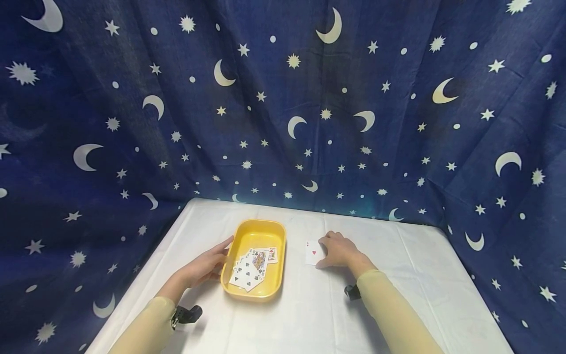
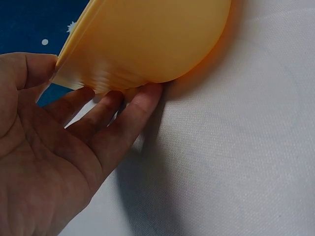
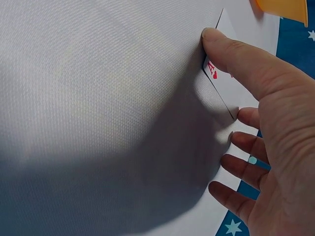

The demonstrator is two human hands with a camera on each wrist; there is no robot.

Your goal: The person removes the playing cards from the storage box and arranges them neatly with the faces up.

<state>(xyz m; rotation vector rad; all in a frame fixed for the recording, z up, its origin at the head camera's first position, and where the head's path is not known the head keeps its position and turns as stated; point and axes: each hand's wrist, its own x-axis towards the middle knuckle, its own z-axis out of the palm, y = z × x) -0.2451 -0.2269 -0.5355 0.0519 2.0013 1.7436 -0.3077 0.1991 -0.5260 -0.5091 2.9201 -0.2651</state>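
A yellow plastic tray (image 1: 258, 296) stands on the white cloth, with several playing cards (image 1: 249, 269) lying face up and overlapping inside it. My left hand (image 1: 207, 263) grips the tray's left side; in the left wrist view its fingers (image 2: 125, 118) press against the outer wall, one digit at the rim. Right of the tray is an ace of hearts (image 1: 312, 253), face up. My right hand (image 1: 338, 250) holds this card across its right end, between thumb and index finger. In the right wrist view the other fingers (image 3: 243, 169) spread beside it, touching no card.
White cloth (image 1: 305, 314) covers the table. Behind it and at both sides hangs a dark blue curtain (image 1: 274, 123) with moons and stars. A black strap with a dark piece (image 1: 187, 314) sits on the left wrist, and a similar dark piece (image 1: 352, 292) on the right.
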